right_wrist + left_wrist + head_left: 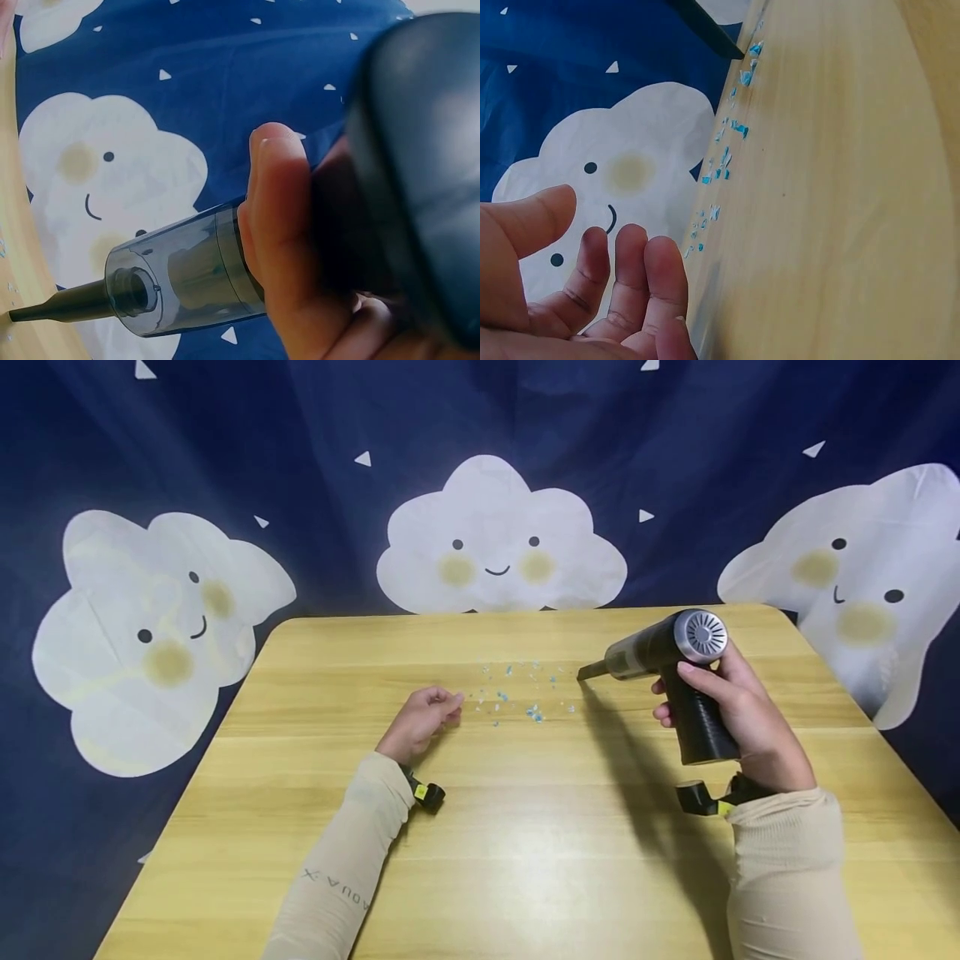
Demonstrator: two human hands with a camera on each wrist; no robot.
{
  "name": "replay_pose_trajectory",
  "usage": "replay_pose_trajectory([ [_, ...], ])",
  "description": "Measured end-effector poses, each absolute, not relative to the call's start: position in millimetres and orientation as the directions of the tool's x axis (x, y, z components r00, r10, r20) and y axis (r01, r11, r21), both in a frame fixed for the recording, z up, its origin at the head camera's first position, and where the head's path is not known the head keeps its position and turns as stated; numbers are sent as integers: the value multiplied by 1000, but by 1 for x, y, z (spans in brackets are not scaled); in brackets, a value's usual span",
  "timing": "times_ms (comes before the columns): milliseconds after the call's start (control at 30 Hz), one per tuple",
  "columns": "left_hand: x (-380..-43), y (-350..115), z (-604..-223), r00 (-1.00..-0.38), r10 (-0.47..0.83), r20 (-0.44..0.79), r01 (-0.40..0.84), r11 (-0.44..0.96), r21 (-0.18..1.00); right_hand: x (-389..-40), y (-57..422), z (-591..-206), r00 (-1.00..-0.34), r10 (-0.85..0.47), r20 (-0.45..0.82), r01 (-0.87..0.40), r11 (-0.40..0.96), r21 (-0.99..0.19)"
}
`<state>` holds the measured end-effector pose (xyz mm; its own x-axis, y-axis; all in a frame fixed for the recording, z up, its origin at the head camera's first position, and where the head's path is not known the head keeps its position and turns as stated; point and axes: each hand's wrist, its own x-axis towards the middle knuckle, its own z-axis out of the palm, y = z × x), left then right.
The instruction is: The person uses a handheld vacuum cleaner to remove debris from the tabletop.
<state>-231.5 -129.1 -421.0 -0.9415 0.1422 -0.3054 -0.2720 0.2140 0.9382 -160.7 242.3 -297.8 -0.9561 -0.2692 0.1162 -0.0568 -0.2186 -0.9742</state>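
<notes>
My right hand (750,710) grips the handle of a black handheld vacuum cleaner (701,710). Its narrow nozzle (594,671) points left and down, with the tip close to the right edge of scattered blue and white paper scraps (534,713). In the right wrist view the vacuum's clear dust cup (187,274) shows behind the nozzle. To the left of the scraps is my left hand (422,722), holding nothing. Seen in the left wrist view, its fingers (630,277) are loosely bent, and the thumb stands apart from them.
Everything lies on a light wooden table (480,860) with rounded far corners. Behind it hangs a dark blue curtain (322,443) printed with smiling white clouds and small triangles. Small wrist cameras (429,797) are strapped to both wrists.
</notes>
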Motion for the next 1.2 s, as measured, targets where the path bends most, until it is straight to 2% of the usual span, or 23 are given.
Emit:
replay_pose_trajectory([
  [300, -230, -129, -424, -940, 136, -313, -281, 210, 936, -163, 241, -302, -947, -296, 128, -45, -269, -962],
  [1200, -231, -130, -421, -938, 149, -313, -280, 208, 937, -163, 237, -298, -957, -270, 102, -39, -229, -973],
])
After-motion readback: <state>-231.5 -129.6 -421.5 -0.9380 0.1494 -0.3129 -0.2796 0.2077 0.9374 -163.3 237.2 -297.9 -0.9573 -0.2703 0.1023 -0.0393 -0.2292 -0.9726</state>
